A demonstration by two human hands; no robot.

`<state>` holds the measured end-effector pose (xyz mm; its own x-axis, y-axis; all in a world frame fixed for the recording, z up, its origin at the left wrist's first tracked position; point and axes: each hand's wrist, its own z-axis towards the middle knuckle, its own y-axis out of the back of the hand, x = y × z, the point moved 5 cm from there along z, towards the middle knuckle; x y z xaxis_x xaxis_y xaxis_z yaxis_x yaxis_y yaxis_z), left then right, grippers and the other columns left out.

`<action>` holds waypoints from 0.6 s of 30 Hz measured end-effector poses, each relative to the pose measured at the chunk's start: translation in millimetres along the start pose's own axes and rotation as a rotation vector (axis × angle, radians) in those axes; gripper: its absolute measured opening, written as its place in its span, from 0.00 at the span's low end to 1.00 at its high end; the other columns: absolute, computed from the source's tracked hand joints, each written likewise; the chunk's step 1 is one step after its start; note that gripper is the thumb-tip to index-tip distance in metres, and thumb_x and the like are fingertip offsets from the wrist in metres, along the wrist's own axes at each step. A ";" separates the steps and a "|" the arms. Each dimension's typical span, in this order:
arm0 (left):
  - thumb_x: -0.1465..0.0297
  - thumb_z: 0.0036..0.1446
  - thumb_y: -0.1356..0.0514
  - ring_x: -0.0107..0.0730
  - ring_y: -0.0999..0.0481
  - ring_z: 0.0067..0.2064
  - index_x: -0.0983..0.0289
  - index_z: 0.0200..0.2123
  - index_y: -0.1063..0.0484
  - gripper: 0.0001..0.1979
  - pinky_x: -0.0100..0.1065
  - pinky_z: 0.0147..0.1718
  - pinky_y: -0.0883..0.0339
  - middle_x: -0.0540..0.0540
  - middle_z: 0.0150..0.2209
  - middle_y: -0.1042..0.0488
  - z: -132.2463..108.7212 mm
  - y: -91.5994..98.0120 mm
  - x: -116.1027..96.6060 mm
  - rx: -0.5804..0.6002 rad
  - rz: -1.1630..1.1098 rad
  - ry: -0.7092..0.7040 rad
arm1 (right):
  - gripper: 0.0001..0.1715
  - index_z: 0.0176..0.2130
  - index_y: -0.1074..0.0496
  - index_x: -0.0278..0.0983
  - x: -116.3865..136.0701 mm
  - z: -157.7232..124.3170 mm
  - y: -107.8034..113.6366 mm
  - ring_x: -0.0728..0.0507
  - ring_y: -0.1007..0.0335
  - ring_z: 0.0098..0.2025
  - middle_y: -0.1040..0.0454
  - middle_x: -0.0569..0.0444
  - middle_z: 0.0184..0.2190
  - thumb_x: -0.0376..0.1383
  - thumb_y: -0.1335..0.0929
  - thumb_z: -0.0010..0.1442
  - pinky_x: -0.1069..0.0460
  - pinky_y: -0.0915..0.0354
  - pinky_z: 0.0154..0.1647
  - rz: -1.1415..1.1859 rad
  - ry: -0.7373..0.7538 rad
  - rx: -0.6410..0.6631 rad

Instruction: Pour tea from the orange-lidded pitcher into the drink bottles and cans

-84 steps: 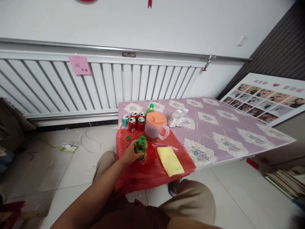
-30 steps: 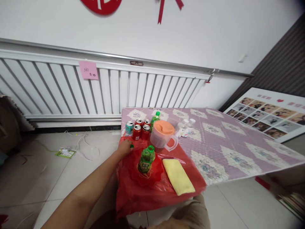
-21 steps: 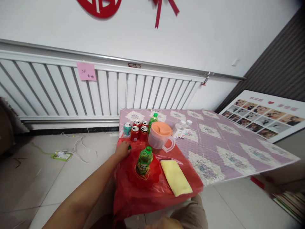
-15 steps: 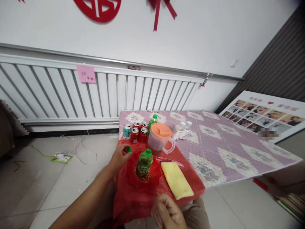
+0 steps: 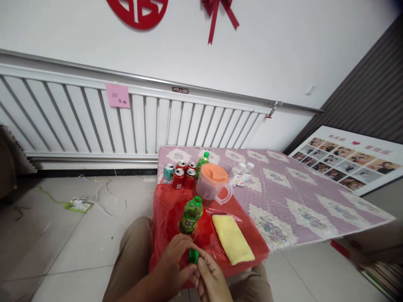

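- Teal can (image 5: 168,172): well beyond the fingers and to their left, upright on the patterned bedding.
- Red cans (image 5: 178,179): four together just right of it, also well beyond the fingers.
- Left hand (image 5: 173,256): its thumb and forefinger close about the cap from the left.
- Bottle (image 5: 191,216): upright on the red plate (image 5: 206,237), just beyond the fingers, mouth uncovered.
- Cap (image 5: 193,256): green, pinched among the fingertips of both hands. The step in hand appears to be handling it; which hand bears it cannot be told. The next move would call for one firm pinch while the other hand eases off.
- Capped bottle (image 5: 203,162): far beyond the fingers, behind the jug.
- Right hand (image 5: 211,277): its thumb and fingers gather on the cap's right side; some are hidden.
- Jug (image 5: 209,191): orange-lidded, beyond the fingers and slightly right.
- Cloth (image 5: 233,239): yellow, flat, near the fingers on their right.
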<state>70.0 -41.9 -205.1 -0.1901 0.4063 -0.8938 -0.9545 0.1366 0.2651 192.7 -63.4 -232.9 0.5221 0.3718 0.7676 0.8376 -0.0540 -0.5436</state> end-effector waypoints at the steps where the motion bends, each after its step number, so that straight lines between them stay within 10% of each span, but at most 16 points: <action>1: 0.74 0.52 0.37 0.43 0.28 0.49 0.57 0.43 0.28 0.14 0.43 0.51 0.32 0.58 0.45 0.26 -1.6 -1.5 0.6 0.005 -0.001 -0.010 | 0.24 0.40 0.20 0.41 -2.5 0.4 -0.3 0.48 0.27 0.29 0.23 0.55 0.30 0.48 0.20 0.45 0.52 0.30 0.35 0.026 -0.010 0.005; 7: 0.71 0.52 0.34 0.44 0.29 0.52 0.57 0.48 0.29 0.19 0.44 0.54 0.33 0.58 0.49 0.27 -7.0 -5.8 3.0 0.049 -0.020 -0.038 | 0.24 0.37 0.20 0.39 6.9 1.1 1.9 0.49 0.30 0.25 0.25 0.56 0.26 0.47 0.19 0.42 0.53 0.31 0.31 0.029 0.008 -0.041; 12: 0.67 0.50 0.32 0.51 0.33 0.60 0.57 0.57 0.36 0.31 0.53 0.62 0.41 0.62 0.58 0.32 17.1 21.8 16.6 -0.174 -0.013 0.040 | 0.24 0.37 0.21 0.40 66.5 10.8 16.2 0.46 0.27 0.32 0.23 0.55 0.32 0.45 0.19 0.41 0.51 0.30 0.37 -0.148 0.175 -0.219; 18: 0.72 0.42 0.30 0.54 0.39 0.66 0.62 0.62 0.42 0.44 0.54 0.66 0.48 0.65 0.63 0.38 68.5 30.3 28.9 -0.267 -0.066 0.184 | 0.27 0.46 0.23 0.39 138.4 40.4 -15.5 0.42 0.29 0.45 0.23 0.49 0.45 0.47 0.23 0.48 0.49 0.34 0.47 -0.593 0.440 -0.129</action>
<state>51.3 35.8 -198.1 -0.1404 0.2315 -0.9627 -0.9881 -0.0945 0.1214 245.5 26.3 -132.0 -0.0296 -0.0314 0.9991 0.9965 -0.0785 0.0271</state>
